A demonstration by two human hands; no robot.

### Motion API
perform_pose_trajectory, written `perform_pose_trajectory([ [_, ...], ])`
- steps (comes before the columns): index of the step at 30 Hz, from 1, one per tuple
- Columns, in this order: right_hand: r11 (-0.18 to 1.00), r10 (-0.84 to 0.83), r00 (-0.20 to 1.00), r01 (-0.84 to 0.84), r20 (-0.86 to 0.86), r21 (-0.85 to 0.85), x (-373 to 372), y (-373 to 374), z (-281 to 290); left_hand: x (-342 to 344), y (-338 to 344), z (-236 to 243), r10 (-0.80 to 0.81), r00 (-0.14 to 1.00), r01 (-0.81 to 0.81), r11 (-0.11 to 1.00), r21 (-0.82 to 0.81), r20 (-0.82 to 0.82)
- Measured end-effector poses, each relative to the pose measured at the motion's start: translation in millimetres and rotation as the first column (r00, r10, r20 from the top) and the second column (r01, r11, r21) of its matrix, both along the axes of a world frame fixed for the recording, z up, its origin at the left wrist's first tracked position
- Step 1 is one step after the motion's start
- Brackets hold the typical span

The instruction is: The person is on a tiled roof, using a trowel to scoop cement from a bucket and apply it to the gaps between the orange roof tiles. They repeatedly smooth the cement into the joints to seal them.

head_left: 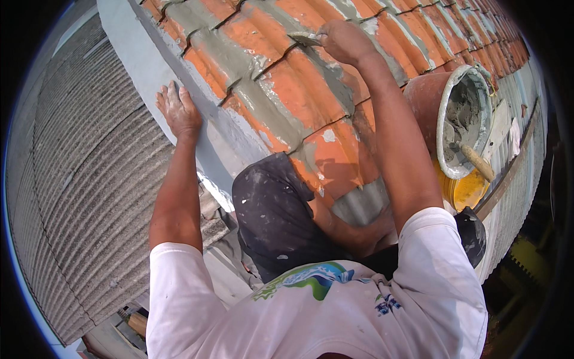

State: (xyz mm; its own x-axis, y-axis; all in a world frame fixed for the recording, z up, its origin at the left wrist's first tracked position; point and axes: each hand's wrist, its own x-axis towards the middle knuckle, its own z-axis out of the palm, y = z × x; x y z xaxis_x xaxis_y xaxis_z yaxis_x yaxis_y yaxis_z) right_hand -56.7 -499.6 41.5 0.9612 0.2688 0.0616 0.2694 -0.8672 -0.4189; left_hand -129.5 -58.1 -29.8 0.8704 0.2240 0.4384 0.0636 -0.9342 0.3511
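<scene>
With its fingers stretched out, my left hand [178,110] lies on the pale grey ledge [134,54] along the left side of the tiles. My right hand [347,43] is closed around a trowel [306,39], its blade against the roof tiles [299,90] farther up the slope. The tiles are orange, with grey mortar [260,110] smeared in bands down their joints. How much mortar is on the blade cannot be made out. Beside my right arm a reddish-brown bucket [424,96] leans over, its mouth toward the right, with wet grey mortar and a tool with a wooden handle [476,161] inside.
A yellow container [463,188] sits under the bucket. Grey corrugated sheeting [89,173] slopes away at the left, and more corrugated metal [517,197] lies at the right with a wooden strip [508,179] across it. My bent knee [269,203] rests against the lower tiles.
</scene>
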Motion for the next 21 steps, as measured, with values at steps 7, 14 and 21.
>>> perform_pose_trajectory([
  [7, 0.998, -0.062, 0.998, 0.062, -0.031, 0.0, -12.2, 18.0, 11.8, 0.8, 1.1, -1.3, 0.011, 1.0, -0.011, 1.0, 0.001, 0.013],
  [14, 0.995, -0.098, 0.99, 0.1, 0.098, -0.019, 59.9, 50.1, 39.3, 0.1, 1.3, -1.3, 0.018, 0.999, -0.02, 0.999, 0.049, 0.036],
  [21, 0.997, 0.069, 0.997, -0.068, 0.032, -0.03, 103.6, 48.3, 10.5, -4.5, -0.7, 1.0, 0.004, 0.999, -0.004, 1.0, 0.007, 0.051],
])
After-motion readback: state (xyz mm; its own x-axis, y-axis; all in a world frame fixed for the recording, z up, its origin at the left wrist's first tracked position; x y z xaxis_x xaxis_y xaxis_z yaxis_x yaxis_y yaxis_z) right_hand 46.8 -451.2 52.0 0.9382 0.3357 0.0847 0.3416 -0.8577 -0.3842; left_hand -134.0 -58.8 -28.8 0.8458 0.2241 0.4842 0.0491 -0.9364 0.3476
